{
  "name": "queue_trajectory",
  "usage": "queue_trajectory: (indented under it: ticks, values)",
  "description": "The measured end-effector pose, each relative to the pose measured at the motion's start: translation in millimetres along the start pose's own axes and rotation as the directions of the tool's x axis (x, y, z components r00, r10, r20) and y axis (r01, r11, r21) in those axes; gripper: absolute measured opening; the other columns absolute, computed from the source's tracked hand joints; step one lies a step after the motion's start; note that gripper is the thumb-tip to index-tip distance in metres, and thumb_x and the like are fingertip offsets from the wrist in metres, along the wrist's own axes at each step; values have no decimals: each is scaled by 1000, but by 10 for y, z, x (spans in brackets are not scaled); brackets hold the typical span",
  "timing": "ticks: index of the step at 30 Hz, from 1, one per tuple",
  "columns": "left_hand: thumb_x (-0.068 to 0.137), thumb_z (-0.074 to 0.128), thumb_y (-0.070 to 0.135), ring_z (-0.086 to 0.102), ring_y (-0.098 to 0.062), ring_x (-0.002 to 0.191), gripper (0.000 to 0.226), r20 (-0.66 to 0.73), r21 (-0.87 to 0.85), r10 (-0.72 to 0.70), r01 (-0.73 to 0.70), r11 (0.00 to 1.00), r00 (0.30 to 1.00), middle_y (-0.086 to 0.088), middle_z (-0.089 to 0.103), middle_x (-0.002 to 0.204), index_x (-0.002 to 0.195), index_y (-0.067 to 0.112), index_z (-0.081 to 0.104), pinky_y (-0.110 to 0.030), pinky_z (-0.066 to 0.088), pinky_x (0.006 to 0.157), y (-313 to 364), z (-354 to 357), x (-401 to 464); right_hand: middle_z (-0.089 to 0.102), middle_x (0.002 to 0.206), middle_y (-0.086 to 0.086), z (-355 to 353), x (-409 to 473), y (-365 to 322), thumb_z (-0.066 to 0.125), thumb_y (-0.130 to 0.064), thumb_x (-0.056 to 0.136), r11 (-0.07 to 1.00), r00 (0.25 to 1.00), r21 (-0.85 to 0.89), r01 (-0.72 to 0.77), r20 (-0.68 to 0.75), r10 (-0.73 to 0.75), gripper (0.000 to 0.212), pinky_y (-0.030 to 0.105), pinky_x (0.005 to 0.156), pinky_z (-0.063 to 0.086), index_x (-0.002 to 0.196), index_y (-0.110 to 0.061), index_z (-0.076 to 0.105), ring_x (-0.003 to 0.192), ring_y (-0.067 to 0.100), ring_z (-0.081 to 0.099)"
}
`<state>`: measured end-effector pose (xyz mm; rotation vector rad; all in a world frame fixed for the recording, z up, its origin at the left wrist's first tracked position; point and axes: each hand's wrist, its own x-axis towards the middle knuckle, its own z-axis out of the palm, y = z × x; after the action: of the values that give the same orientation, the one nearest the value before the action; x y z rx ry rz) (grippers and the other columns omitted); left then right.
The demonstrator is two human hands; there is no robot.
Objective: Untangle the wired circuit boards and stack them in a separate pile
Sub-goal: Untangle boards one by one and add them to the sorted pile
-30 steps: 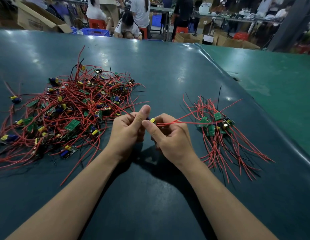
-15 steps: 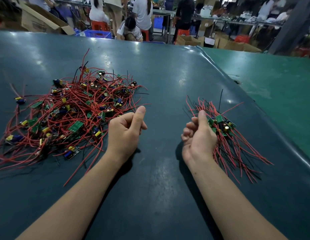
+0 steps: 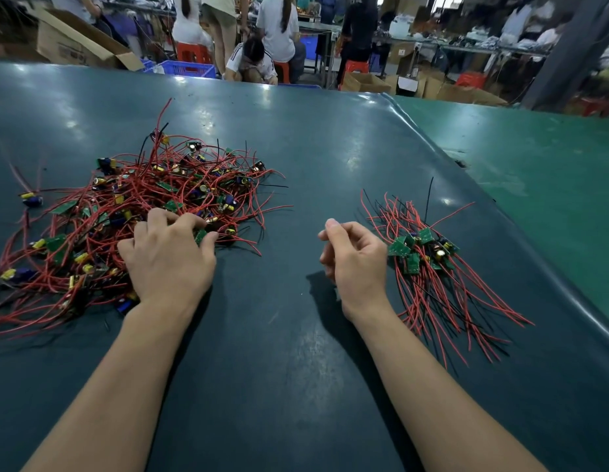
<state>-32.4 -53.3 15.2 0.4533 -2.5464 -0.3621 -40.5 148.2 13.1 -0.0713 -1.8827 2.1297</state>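
Observation:
A big tangle of green circuit boards with red and black wires (image 3: pixel 143 195) lies on the left of the dark green table (image 3: pixel 282 369). My left hand (image 3: pixel 166 260) rests on the tangle's near right edge, thumb and fingertips pinched on one small green board (image 3: pixel 200 235). On the right lies a smaller sorted pile of boards (image 3: pixel 419 247), their wires trailing toward me. My right hand (image 3: pixel 357 260) hovers just left of that pile, fingers loosely curled and apart, with nothing in it.
A raised seam (image 3: pixel 466 178) separates this table from a lighter green surface (image 3: pixel 541 165) on the right. Beyond the far edge are people (image 3: pixel 252 59), cardboard boxes (image 3: pixel 74 42), a blue crate (image 3: pixel 187 68) and red stools.
A second ago both hands held one wired board at the centre. My right hand laid it on the right pile and drew back empty. My left hand moved onto the tangle and pinched a board.

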Motion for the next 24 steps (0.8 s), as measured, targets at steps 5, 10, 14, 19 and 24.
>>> queue_trajectory:
  ticks: [5, 10, 14, 19, 24]
  values:
    - [89, 69, 24, 53, -37, 104, 16, -138, -197, -20, -7, 980, 990, -11, 62, 109, 101, 16, 76, -46, 36, 90, -29, -19, 8, 51, 45, -3, -9, 18, 1, 62, -17, 95, 999, 999, 17, -35, 4, 35, 30, 17, 38, 31, 65, -14, 62, 39, 8, 44]
    - [91, 69, 23, 57, -33, 84, 16, -456, -347, 67, -247, 905, 887, -14, 63, 102, 101, 13, 78, -43, 47, 73, 17, -93, -29, 52, 46, -1, -7, 20, -4, 61, -18, 95, 999, 999, -7, -49, 1, 49, 30, 18, 39, 30, 66, -14, 62, 40, 9, 44]
    - [91, 71, 14, 62, -30, 81, 19, -596, -353, 299, -578, 736, 745, -15, 66, 96, 109, 7, 74, -42, 52, 70, 176, -89, -106, 57, 53, -1, 3, -10, -30, 62, -14, 95, 997, 984, 32, -65, 170, 59, 16, 17, 36, 30, 79, -13, 65, 38, 10, 42]
    - [86, 65, 0, 62, -26, 89, 17, -369, -504, 624, -712, 488, 689, -3, 71, 105, 102, 3, 71, -48, 49, 79, 435, -37, -286, 69, 77, 0, 17, -87, -48, 61, -11, 95, 986, 900, 124, -114, 434, 50, 12, 22, 39, 46, 103, -13, 69, 55, 12, 59]
    - [85, 73, 4, 59, -31, 104, 16, -452, -401, 576, -732, 550, 681, -8, 69, 111, 101, 5, 74, -50, 46, 89, 460, -3, -268, 72, 80, 3, 20, -54, -66, 57, -6, 96, 955, 939, 236, -179, 332, 94, 11, 21, 42, 48, 96, -9, 68, 58, 14, 66]
